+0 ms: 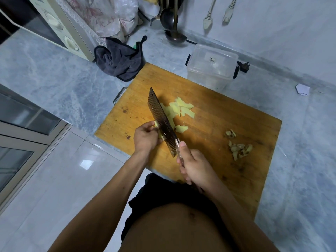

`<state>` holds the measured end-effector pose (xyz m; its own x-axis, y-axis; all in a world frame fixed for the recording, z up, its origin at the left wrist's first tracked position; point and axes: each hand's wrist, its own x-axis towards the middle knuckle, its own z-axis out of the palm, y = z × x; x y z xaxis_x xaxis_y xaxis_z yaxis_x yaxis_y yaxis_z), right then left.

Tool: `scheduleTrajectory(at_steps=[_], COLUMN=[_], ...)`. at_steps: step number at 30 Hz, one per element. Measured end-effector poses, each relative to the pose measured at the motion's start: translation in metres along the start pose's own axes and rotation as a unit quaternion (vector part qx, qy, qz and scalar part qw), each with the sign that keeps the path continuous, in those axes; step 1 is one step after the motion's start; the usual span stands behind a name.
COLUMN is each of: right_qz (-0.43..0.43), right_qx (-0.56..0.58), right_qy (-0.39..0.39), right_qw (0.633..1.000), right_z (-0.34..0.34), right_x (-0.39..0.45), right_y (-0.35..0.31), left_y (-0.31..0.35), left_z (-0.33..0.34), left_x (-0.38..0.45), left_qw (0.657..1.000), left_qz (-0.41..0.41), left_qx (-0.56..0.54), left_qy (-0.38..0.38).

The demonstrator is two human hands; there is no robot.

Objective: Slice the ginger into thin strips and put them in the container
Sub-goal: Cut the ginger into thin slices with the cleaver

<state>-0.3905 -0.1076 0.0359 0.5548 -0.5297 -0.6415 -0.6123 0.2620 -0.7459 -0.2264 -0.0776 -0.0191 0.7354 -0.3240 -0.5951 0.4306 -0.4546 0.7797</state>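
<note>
Pale ginger slices (183, 110) flat on board; lidded clear container (211, 67) behind.

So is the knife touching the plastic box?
Apart. The head view shows bare cutting board between the knife and the plastic box.

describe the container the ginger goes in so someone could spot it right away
Start at the wooden cutting board on the grey marble counter. Just off its far edge, toward the wall, stands the container: a clear plastic box with a lid on and black side clips. It is the only see-through thing beside the board.
</note>
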Motion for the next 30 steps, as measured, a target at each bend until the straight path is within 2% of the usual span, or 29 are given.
scheduleTrajectory(at_steps=[4, 9, 15, 18, 20, 21, 25, 28, 30], right_qz=[0.012, 0.028, 0.021, 0.025, 0.027, 0.027, 0.007, -0.002, -0.004], right_qx=[0.045, 0.156, 0.173, 0.175, 0.179, 0.179, 0.156, 0.125, 0.099], right_qy=[-0.008, -0.039, -0.055, -0.053, -0.052, -0.052, -0.048, -0.037, -0.027], right_qw=[0.999, 0.987, 0.983, 0.983, 0.982, 0.982, 0.987, 0.991, 0.995], right_z=[-0.004, -0.011, -0.014, -0.016, -0.019, -0.02, -0.025, -0.028, -0.029], right_x=[0.0, 0.002, 0.008, 0.009, 0.009, 0.01, 0.01, 0.007, 0.007], right_y=[0.008, 0.017, 0.022, 0.029, 0.032, 0.033, 0.032, 0.029, 0.026], left_y=[0.0, 0.003, -0.008, -0.015, -0.02, -0.021, -0.016, -0.009, -0.007], left_z=[-0.008, -0.016, -0.022, -0.024, -0.021, -0.02, -0.018, -0.028, -0.038], left_x=[0.007, 0.009, 0.007, -0.001, -0.005, -0.007, -0.007, -0.001, 0.007], left_qw=[0.995, 0.976, 0.962, 0.922, 0.893, 0.891, 0.906, 0.934, 0.94], left_qz=[0.046, 0.095, 0.15, 0.206, 0.207, 0.199, 0.193, 0.171, 0.169], left_qx=[0.086, 0.183, 0.222, 0.328, 0.399, 0.408, 0.377, 0.313, 0.29], left_qy=[-0.037, -0.072, -0.05, -0.023, -0.018, -0.019, -0.029, -0.032, -0.052])
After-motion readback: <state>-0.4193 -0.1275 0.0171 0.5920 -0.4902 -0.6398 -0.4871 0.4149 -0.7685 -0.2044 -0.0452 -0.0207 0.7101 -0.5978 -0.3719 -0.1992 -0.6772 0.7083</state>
